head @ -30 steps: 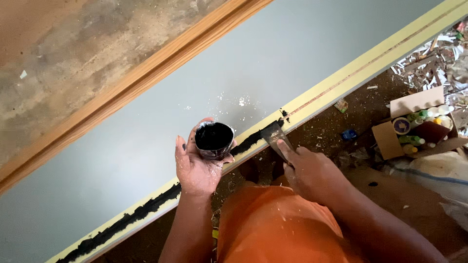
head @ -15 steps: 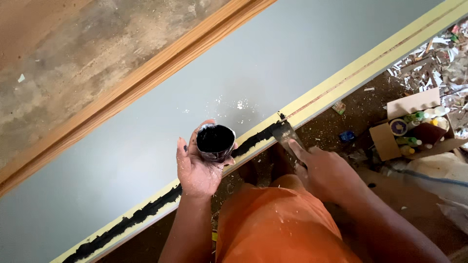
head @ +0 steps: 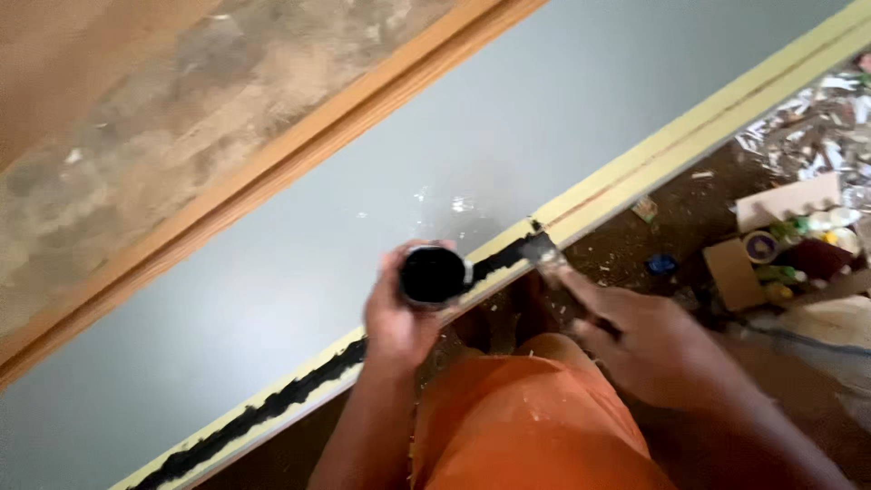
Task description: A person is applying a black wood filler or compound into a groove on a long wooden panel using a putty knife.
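Motion blur hides the small metal scraper blade clamped in the right hand; it points far-left along the yellow panel edge. The left hand grips a small round black-filled tin.

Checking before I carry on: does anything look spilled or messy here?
Yes: white specks dot the grey panel just beyond the black-filled tin in the left hand. Foil scraps and boxes litter the floor at right.

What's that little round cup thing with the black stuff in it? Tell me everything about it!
The small round tin looks like metal, with a shiny rim and black paste filling it. It sits upright with no lid on, held in the left hand, whose fingers wrap its sides. It hovers just over the yellowish board edge, beside the black smeared strip.
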